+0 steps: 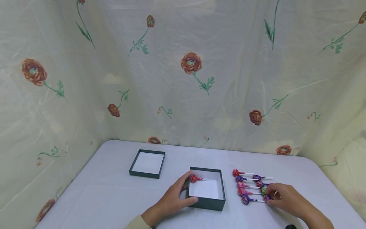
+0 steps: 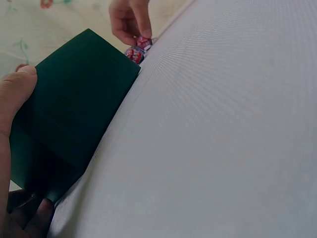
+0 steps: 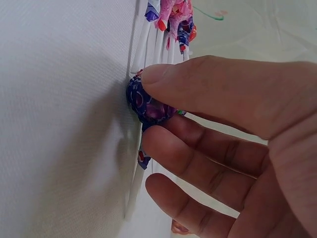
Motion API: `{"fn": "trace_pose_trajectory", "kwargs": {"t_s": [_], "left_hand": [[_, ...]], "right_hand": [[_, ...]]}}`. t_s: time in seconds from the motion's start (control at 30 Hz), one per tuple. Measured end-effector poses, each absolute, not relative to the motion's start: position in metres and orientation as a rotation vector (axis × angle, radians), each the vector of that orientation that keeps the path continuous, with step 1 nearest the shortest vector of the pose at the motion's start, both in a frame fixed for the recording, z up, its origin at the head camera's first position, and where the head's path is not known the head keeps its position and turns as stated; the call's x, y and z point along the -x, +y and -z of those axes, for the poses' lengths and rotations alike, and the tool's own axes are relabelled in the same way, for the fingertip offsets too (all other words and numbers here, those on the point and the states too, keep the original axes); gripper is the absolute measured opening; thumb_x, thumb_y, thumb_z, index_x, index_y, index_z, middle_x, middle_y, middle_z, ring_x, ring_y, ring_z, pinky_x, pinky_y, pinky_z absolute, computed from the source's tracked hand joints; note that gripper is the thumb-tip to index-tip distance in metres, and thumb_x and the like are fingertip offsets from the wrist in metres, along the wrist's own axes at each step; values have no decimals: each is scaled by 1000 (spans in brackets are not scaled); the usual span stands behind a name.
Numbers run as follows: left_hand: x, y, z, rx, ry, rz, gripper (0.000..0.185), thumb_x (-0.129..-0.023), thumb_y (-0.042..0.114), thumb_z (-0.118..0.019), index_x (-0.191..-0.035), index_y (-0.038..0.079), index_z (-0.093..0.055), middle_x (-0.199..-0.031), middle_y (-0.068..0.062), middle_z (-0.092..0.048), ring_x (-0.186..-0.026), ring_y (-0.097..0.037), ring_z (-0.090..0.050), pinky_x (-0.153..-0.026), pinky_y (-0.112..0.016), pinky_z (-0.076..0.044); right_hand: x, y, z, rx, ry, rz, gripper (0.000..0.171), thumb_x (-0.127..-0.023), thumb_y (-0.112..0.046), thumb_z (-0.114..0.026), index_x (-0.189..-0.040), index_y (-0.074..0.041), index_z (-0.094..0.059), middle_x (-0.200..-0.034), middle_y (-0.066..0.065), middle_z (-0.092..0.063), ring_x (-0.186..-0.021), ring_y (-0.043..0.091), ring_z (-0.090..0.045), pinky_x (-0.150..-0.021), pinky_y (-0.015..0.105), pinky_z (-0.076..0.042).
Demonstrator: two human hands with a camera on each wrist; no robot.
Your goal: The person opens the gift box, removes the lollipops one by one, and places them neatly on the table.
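Note:
A dark green open box (image 1: 207, 204) with a white floor stands on the table in front of me. One red lollipop (image 1: 193, 178) lies inside it at the far left. My left hand (image 1: 187, 190) grips the box's left wall, thumb (image 2: 16, 93) on the near side of the green box (image 2: 74, 109). To the right of the box lie several wrapped lollipops (image 1: 245, 185) in rows. My right hand (image 1: 269, 196) pinches the head of a purple lollipop (image 3: 140, 100) between thumb (image 3: 208, 84) and fingers (image 3: 198, 148); the lollipop still touches the table.
A second shallow dark green tray (image 1: 133, 164), perhaps the lid, lies further back on the left of the white table (image 1: 108, 197). A flowered cloth (image 1: 183, 79) hangs close behind and on both sides. More lollipops (image 3: 172, 15) lie just beyond my right hand.

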State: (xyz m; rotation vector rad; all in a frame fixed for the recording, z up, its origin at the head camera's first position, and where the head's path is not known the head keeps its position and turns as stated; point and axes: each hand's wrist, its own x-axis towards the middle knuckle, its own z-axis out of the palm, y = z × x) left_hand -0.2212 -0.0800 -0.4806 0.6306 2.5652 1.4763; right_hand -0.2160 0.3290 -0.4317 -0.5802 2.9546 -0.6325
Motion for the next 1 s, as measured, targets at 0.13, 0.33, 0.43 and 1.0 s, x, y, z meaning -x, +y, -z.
{"fn": "trace_pose_trajectory", "kwargs": {"t_s": [0.13,0.33,0.43,1.0], "left_hand": [[221,-80,481,-639,2574,-1470,83,-85,50,-68,-152,34,-23,-155,3,-31,-139,-21,-34,-109,-50,-36],[222,-81,483,-640,2581,-1466,83,-85,50,-68,-152,34,-23,-155,3,-31,-139,-21,-35,-109,-50,-35],[222,-80,483,-635,2580,-1465,83,-85,50,-68,-152,34,-23,-155,3,-31,-139,-21,-35,-109,-50,-35],[221,-80,481,-634,2567,-1467,84,-85,50,-68,-153,30,-23,-154,2,-31,-138,-20,-36,-110,-47,-35]], "right_hand": [[215,330,432,616,2969,648,17,-78,-15,-78,-89,-12,-65,-79,-7,-58,-69,1,-49,-59,23,-47],[214,330,431,666,2988,656,16,-79,-15,-78,-88,-12,-66,-80,-7,-59,-69,1,-50,-59,23,-48],[214,329,431,645,2984,653,15,-79,-15,-78,-89,-12,-66,-80,-6,-59,-69,1,-50,-59,23,-48],[210,327,426,753,3016,682,14,-78,-13,-78,-86,-14,-66,-82,-9,-62,-68,-2,-52,-58,23,-50]]}}
